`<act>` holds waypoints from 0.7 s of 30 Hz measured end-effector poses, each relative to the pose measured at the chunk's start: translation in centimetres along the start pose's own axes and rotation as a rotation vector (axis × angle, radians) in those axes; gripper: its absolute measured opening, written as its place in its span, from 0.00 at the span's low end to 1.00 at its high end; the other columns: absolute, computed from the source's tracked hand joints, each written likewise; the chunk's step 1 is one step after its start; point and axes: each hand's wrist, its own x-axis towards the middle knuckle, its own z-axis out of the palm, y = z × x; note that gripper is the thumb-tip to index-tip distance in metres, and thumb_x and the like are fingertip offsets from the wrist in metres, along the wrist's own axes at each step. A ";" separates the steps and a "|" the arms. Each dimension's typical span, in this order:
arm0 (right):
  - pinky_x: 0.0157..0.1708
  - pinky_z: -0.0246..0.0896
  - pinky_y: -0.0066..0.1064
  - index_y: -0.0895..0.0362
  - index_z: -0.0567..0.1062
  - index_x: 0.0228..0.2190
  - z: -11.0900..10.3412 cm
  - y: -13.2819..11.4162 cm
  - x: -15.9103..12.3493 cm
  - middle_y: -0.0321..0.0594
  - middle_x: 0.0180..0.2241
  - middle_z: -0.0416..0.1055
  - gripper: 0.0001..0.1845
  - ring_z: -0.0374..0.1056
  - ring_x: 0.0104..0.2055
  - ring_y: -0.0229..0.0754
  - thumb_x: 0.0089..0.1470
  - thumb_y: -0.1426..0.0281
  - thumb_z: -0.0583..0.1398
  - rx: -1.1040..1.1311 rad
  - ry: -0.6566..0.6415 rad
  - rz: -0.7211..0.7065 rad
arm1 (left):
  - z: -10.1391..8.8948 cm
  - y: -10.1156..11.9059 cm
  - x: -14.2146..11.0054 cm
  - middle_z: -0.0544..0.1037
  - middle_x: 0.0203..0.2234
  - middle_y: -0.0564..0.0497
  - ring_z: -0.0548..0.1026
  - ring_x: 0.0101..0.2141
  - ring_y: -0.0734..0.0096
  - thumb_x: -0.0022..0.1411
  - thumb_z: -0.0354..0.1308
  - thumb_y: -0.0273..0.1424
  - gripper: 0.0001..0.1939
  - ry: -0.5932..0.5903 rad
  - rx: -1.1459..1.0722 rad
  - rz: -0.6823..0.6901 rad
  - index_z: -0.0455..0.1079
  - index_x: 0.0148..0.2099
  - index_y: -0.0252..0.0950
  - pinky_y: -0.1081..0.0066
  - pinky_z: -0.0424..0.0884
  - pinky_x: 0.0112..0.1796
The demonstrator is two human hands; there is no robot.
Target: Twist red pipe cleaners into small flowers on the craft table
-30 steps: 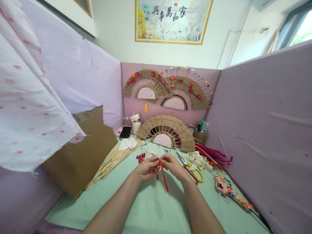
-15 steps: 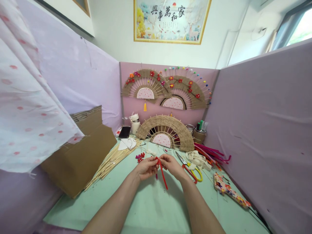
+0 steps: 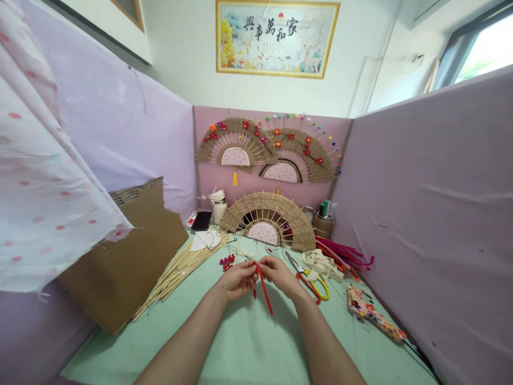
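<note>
Both of my hands meet over the green table point(image 3: 248, 342), pinching a red pipe cleaner point(image 3: 263, 287) between their fingertips. My left hand point(image 3: 237, 279) grips its upper bent end from the left. My right hand point(image 3: 281, 275) pinches the same end from the right. The pipe cleaner's long tail hangs down toward me. A few small red pipe-cleaner flowers point(image 3: 227, 261) lie just beyond my left hand.
A woven half-round fan point(image 3: 269, 213) stands at the back, two more hang on the pink wall. Bamboo sticks point(image 3: 180, 267) and cardboard point(image 3: 120, 267) lie left. Scissors point(image 3: 310, 280), a floral glue gun point(image 3: 371, 313), pipe cleaners point(image 3: 344, 251) and cord point(image 3: 323, 263) lie right.
The view has tipped slightly, so everything sits a little lower and further left. My hands stay together on the red pipe cleaner, fingers working its bent end.
</note>
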 end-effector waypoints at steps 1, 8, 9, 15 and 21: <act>0.23 0.49 0.26 0.57 0.70 0.25 0.0 0.0 0.0 0.32 0.19 0.64 0.14 0.55 0.22 0.33 0.46 0.58 0.60 0.000 0.000 -0.002 | 0.0 0.0 0.0 0.72 0.22 0.53 0.71 0.21 0.82 0.53 0.61 0.22 0.06 0.002 -0.001 -0.001 0.67 0.35 0.31 0.82 0.64 0.23; 0.22 0.49 0.26 0.58 0.70 0.25 0.0 -0.1 -0.1 0.33 0.21 0.65 0.12 0.55 0.21 0.33 0.47 0.60 0.59 -0.032 0.005 0.002 | 0.2 0.1 -0.1 0.73 0.22 0.53 0.71 0.21 0.83 0.52 0.62 0.22 0.08 0.015 0.009 0.014 0.68 0.35 0.31 0.83 0.63 0.22; 0.21 0.49 0.25 0.58 0.70 0.25 0.0 -0.1 -0.1 0.33 0.21 0.65 0.12 0.54 0.21 0.33 0.47 0.60 0.59 -0.041 0.011 0.002 | 0.3 0.2 -0.1 0.73 0.22 0.53 0.70 0.21 0.83 0.52 0.63 0.23 0.08 0.023 0.020 0.023 0.68 0.35 0.31 0.83 0.62 0.22; 0.21 0.51 0.25 0.57 0.70 0.25 0.0 -0.1 0.0 0.32 0.20 0.63 0.13 0.55 0.22 0.33 0.49 0.60 0.57 -0.068 0.121 -0.041 | 0.4 0.0 0.3 0.74 0.23 0.52 0.70 0.22 0.81 0.46 0.67 0.28 0.12 0.176 0.176 0.167 0.71 0.34 0.31 0.81 0.61 0.23; 0.28 0.57 0.27 0.57 0.70 0.27 0.3 -0.5 0.2 0.35 0.25 0.68 0.10 0.62 0.26 0.36 0.51 0.63 0.56 -0.150 0.216 -0.184 | 0.5 -0.5 0.8 0.75 0.22 0.49 0.70 0.23 0.77 0.40 0.67 0.37 0.16 0.290 0.471 0.326 0.73 0.30 0.30 0.76 0.57 0.24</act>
